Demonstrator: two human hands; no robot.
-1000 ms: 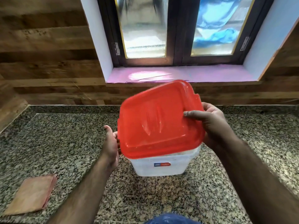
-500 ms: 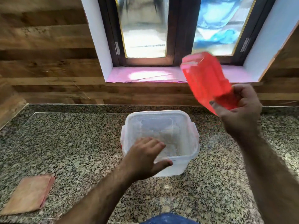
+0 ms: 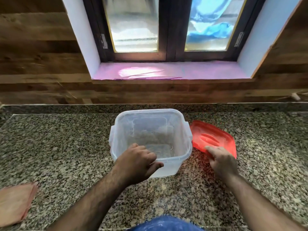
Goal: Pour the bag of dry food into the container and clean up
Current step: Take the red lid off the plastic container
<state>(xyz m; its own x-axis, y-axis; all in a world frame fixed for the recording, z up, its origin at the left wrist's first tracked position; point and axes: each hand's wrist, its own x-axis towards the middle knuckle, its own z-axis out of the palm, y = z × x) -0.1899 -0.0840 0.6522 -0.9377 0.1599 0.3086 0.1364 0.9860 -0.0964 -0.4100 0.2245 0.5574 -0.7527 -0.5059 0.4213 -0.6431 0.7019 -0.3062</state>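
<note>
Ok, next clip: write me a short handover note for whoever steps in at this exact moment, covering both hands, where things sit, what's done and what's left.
Left hand: grips the near rim of the clear container, fingers curled over the edge.
Right hand: fingers flat on the near edge of the red lid, not gripping.
Container stands open on the granite counter, looks empty. Lid lies flat on the counter, right of the container, touching or nearly so. A folded cloth sits at the counter's near left.
Done: lid off and set aside.
Left: no food bag in view; find it, pour, put the lid back on, clean up.
</note>
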